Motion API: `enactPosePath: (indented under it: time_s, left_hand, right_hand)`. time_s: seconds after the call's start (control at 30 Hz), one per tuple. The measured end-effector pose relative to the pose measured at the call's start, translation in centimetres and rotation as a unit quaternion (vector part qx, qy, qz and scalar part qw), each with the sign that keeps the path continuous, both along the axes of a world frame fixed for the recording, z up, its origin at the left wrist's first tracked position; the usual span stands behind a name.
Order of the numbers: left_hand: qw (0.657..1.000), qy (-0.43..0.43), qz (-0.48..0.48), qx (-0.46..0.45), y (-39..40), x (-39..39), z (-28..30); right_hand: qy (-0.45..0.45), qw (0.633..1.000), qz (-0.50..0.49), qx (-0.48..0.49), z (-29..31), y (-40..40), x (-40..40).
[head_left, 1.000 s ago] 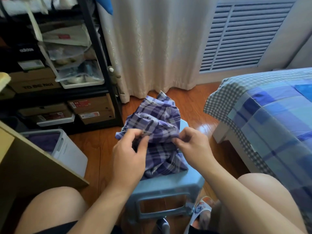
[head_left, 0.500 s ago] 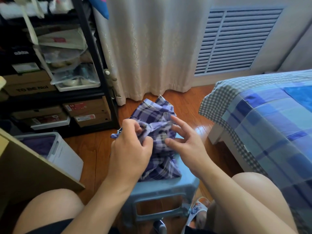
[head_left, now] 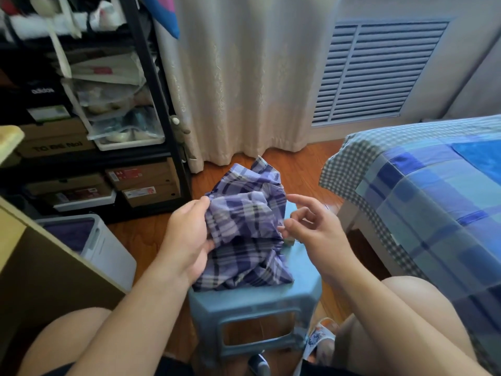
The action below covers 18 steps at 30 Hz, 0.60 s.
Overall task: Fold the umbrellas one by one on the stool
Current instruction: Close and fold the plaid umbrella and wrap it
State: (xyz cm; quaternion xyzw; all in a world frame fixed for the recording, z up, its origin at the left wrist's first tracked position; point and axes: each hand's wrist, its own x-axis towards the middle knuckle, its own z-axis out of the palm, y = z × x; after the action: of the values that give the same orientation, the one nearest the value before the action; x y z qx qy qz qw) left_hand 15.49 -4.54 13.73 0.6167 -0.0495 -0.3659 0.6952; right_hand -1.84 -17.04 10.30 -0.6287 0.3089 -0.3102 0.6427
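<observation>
While the left hand (head_left: 187, 240) grips the bunched purple plaid umbrella (head_left: 245, 234) resting on the blue stool (head_left: 301, 270), pinch the cloth edge firmly with the loosely spread right hand (head_left: 311, 229), then flatten each panel around the shaft in one direction.

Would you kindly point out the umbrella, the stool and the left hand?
umbrella (head_left: 244, 229): head view, on the bunched plaid canopy fabric.
stool (head_left: 301, 270): head view, on bare seat right of the fabric.
left hand (head_left: 187, 237): head view, on the back of the hand.
</observation>
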Motion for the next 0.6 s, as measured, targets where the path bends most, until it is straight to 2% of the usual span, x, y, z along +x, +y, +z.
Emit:
enactPosePath:
  time_s: [0.07,0.13,0.2,0.27,0.37,0.47,0.6]
  left_hand:
    - [0.995,-0.090,-0.018,0.021,0.3,-0.7,-0.5]
    - [0.982,-0.183,-0.025,0.039,0.4,-1.6,-0.9]
    - [0.971,-0.238,-0.008,0.037,0.3,-2.1,-1.2]
    - [0.959,-0.281,0.008,0.039,0.5,-2.2,-1.1]
    - [0.940,-0.335,0.001,0.068,0.9,-2.0,-1.1]
    - [0.939,-0.333,-0.006,0.082,1.0,-1.6,-1.4]
    - [0.988,-0.151,0.016,0.040,1.2,-0.9,-2.0]
  right_hand:
    - [0.043,0.999,-0.013,-0.031,0.0,0.2,0.2]
    - [0.160,0.981,-0.012,-0.106,-0.7,0.7,0.7]
    - [0.244,0.961,0.006,-0.134,-1.2,1.0,1.2]
    - [0.219,0.970,0.037,-0.102,-0.4,1.2,1.2]
    - [0.116,0.988,0.075,-0.068,1.0,1.3,1.3]
    - [0.052,0.997,0.029,-0.042,0.7,2.1,1.8]
    - [0.031,0.999,-0.029,-0.006,-1.0,2.9,0.8]
